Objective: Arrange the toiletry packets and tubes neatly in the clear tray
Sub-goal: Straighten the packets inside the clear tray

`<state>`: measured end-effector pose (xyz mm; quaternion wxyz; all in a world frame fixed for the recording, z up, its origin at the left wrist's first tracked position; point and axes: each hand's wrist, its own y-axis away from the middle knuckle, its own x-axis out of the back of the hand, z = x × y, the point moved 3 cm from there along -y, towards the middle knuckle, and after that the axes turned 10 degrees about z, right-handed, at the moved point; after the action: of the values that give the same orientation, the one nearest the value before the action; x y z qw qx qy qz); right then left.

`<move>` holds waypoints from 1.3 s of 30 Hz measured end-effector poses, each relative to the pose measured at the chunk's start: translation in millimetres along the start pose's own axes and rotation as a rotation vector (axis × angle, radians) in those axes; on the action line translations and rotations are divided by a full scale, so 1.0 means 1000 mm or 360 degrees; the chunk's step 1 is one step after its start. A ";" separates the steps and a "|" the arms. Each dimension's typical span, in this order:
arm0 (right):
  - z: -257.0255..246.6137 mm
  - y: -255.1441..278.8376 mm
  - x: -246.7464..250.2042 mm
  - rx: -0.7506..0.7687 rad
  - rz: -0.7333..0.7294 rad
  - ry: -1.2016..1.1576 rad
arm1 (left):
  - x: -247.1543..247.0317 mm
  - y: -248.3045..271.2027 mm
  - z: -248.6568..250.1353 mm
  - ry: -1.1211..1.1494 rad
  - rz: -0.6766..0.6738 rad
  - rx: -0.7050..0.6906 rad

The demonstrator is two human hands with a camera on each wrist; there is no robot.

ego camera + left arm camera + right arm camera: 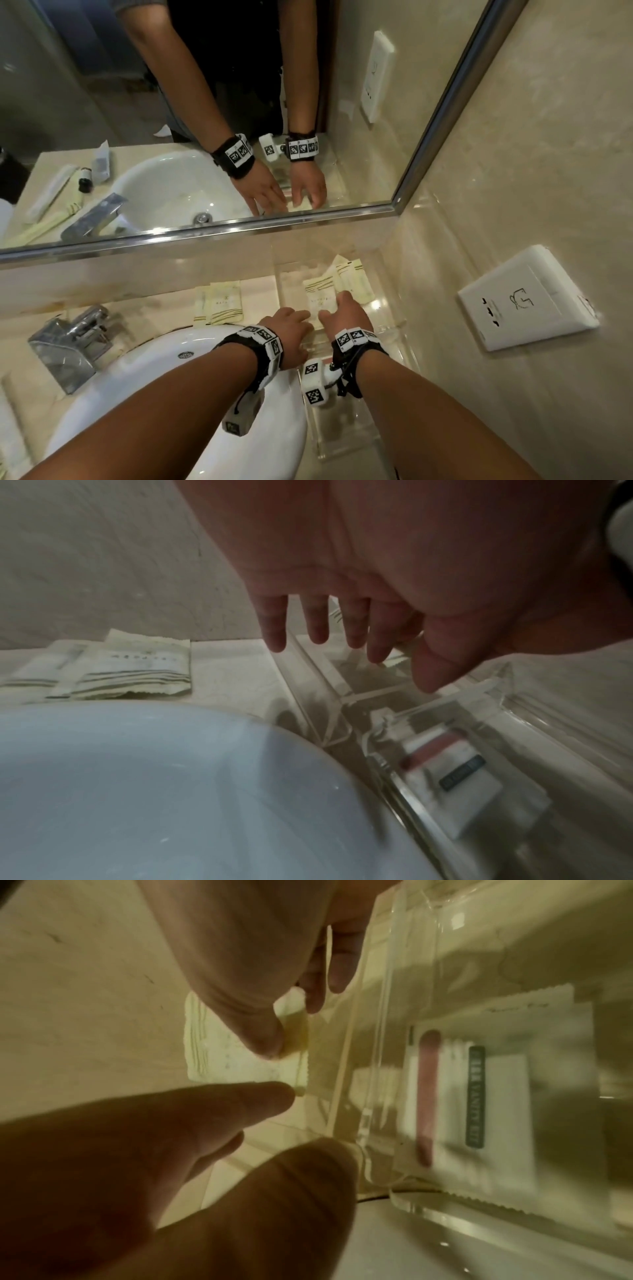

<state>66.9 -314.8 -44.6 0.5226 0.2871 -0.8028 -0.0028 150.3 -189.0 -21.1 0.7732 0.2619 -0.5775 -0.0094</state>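
Clear tray (394, 301), walled and divided, stands between basin (191, 394) and side wall. Both hands reach into its far compartment: left hand (291, 325) spread, fingers straight; right hand (346, 311) loosely extended on a packet (320, 296), long axis toward the mirror. Two packets (219, 303) lie outside, left of the tray.
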 end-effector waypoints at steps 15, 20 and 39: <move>0.027 0.027 0.033 0.0125 -0.0307 -0.0459 | 0.032 0.018 -0.014 0.0209 0.0437 0.0123; 0.016 0.048 0.042 0.0230 -0.0378 -0.0595 | 0.025 0.022 0.017 0.0000 0.0280 -0.0103; 0.058 0.075 0.047 -0.0064 -0.0247 -0.1039 | 0.009 0.028 0.061 0.0076 0.0310 0.0157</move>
<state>-29.8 -291.0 -8.4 0.2415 0.3209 -0.9034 -0.1502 90.7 -191.8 10.7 0.7701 0.2424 -0.5814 0.1005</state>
